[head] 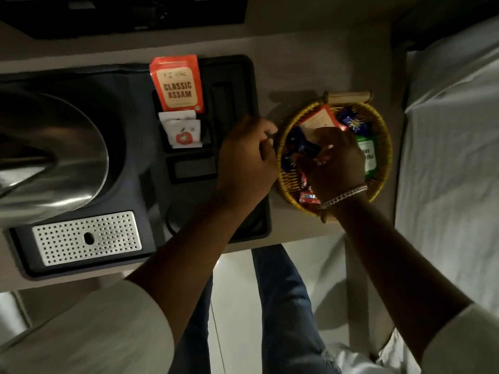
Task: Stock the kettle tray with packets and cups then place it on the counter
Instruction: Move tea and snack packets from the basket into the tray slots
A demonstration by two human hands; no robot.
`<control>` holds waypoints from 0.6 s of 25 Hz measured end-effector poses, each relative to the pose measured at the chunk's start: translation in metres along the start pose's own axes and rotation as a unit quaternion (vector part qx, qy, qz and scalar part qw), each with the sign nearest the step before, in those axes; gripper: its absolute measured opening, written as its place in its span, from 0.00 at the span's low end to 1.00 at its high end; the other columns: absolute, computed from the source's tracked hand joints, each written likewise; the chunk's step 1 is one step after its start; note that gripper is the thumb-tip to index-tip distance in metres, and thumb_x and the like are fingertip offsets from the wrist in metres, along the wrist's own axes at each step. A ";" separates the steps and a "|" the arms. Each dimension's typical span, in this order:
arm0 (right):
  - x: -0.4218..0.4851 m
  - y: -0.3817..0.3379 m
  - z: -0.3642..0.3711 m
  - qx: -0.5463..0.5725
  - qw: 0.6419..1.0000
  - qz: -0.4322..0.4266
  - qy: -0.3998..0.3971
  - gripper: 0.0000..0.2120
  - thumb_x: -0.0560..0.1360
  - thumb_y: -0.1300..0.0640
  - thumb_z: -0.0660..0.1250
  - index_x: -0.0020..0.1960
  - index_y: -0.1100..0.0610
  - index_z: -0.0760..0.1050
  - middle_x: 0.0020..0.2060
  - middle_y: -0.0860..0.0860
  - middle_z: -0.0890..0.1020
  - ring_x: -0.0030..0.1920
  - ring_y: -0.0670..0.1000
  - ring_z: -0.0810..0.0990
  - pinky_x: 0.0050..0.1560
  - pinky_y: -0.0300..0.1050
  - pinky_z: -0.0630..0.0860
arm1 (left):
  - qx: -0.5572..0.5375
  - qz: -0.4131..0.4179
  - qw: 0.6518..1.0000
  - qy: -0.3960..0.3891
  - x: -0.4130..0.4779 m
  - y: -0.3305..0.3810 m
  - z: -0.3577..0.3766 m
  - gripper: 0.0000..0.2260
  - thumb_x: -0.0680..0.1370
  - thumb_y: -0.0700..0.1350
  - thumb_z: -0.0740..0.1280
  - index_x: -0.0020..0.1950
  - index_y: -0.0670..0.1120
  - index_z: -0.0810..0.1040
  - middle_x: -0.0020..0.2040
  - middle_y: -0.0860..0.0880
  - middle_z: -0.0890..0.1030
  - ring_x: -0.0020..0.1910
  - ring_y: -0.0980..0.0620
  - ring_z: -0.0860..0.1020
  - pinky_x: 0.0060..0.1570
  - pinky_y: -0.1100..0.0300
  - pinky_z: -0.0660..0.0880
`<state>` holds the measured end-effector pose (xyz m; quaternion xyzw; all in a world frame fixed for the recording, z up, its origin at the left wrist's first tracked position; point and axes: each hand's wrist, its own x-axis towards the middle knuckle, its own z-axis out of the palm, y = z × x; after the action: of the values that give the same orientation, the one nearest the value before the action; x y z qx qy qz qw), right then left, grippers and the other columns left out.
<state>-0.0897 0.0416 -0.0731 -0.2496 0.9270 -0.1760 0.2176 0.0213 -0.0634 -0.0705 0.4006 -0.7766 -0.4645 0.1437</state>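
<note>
A black kettle tray (243, 76) lies on the pale counter (310, 63). An orange Classic Assam packet (176, 83) stands in its back slot, white packets with a red apple mark (183, 132) in the slot in front. A steel kettle (51, 149) fills the tray's left side. To the right sits a yellow wicker basket (383, 136) with blue, red, orange and green packets. My right hand (334, 160) is inside the basket, fingers closed on a dark blue packet (307, 148). My left hand (245, 160) hovers curled over the tray's right edge; nothing shows in it.
A perforated metal drip plate (86, 237) lies at the tray's front left. A bed with white sheets (453, 157) borders the counter on the right. A dark appliance (121, 14) stands at the back. The floor and my jeans show below the counter edge.
</note>
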 end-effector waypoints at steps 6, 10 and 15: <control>0.004 0.005 0.017 0.001 0.999 -0.049 -0.002 0.17 0.69 0.52 0.71 0.54 0.57 0.76 0.49 0.56 0.82 0.47 0.56 0.80 0.42 0.43 0.72 | 0.012 -0.006 1.000 0.004 -0.006 0.006 0.020 0.05 0.74 0.34 0.67 0.48 0.41 0.79 0.41 0.46 0.80 0.40 0.56 0.76 0.37 0.71 0.69; -0.006 0.008 0.006 0.066 0.996 -0.039 0.044 0.11 0.69 0.53 0.72 0.47 0.59 0.79 0.41 0.54 0.85 0.38 0.47 0.78 0.38 0.40 0.76 | -0.039 -0.032 0.998 0.033 -0.005 0.008 0.016 0.05 0.77 0.38 0.65 0.51 0.40 0.79 0.42 0.50 0.79 0.39 0.60 0.77 0.38 0.75 0.72; -0.014 0.002 -0.020 0.171 0.985 -0.009 -0.009 0.08 0.68 0.57 0.74 0.44 0.59 0.80 0.37 0.47 0.81 0.37 0.38 0.76 0.41 0.34 0.77 | -0.132 -0.092 0.987 0.029 -0.008 0.014 0.000 0.08 0.80 0.39 0.62 0.56 0.39 0.77 0.45 0.44 0.82 0.43 0.49 0.81 0.41 0.59 0.79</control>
<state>-0.0898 0.0554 -0.0524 -0.2184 0.8790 -0.3319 0.2637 0.0202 -0.0541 -0.0577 0.4613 -0.6639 -0.5623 0.1738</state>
